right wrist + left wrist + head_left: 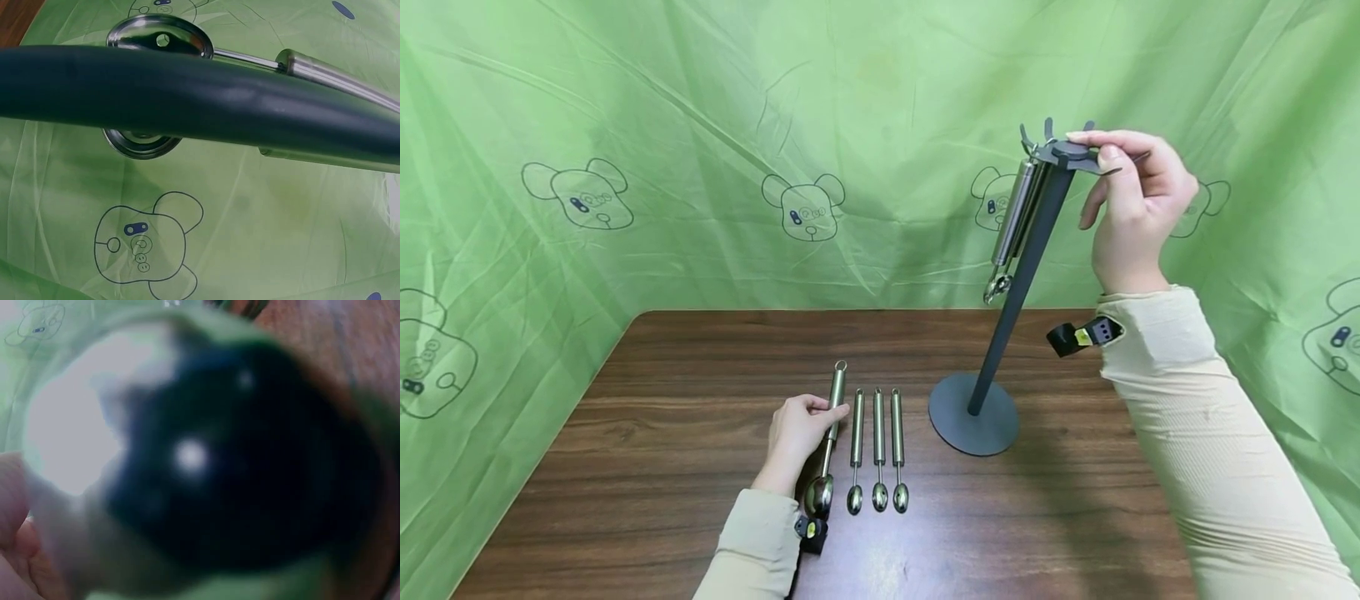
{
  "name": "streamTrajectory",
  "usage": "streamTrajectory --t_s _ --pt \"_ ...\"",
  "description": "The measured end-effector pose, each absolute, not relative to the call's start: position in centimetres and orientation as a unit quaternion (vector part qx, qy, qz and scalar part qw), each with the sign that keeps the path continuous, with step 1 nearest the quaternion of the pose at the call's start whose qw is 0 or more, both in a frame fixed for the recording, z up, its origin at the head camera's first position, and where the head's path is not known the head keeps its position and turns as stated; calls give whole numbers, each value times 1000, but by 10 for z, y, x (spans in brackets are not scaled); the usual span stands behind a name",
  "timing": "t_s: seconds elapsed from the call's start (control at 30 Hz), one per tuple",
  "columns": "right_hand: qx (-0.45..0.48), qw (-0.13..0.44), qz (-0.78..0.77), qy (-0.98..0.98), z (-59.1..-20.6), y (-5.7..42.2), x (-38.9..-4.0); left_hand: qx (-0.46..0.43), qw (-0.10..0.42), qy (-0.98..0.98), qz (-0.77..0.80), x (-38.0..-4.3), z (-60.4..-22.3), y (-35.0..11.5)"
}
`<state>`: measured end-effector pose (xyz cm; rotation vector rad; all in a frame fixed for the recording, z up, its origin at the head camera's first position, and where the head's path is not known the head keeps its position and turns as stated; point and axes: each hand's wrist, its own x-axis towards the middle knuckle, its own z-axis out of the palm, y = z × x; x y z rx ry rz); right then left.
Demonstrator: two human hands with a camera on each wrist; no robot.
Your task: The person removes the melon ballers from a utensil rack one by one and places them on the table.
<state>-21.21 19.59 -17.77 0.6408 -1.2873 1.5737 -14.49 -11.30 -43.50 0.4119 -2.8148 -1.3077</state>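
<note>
My left hand [796, 433] pinches the handle of a shiny metal spoon [837, 387] that is larger than those beside it. Its rounded bowl [237, 456] fills the left wrist view, blurred. To its right, several smaller metal spoons [878, 429] lie side by side on the table, handles pointing away. With thumb and fingers, my right hand [1138, 192] grips the hooked top of a dark grey utensil stand [1026, 267]. Metal utensils [1013, 212] hang from its left hooks; in the right wrist view the stand's pole partly hides a hanging metal bowl [159, 34] with a round hole.
The stand's round base [951, 417] sits on the brown wooden table [685, 400], right of the spoons. A green cloth [700, 208] printed with bear faces encloses the back and sides. Each wrist carries a small black camera [1082, 336].
</note>
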Motion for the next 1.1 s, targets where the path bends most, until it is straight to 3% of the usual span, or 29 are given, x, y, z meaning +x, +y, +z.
streamTrajectory --t_s 0.83,1.1 --pt "257 469 671 -514 -181 196 -217 153 -68 -932 -322 -153 -438 -105" --pt "255 471 672 -512 -182 196 -217 148 -69 -936 -313 -153 -438 -103"
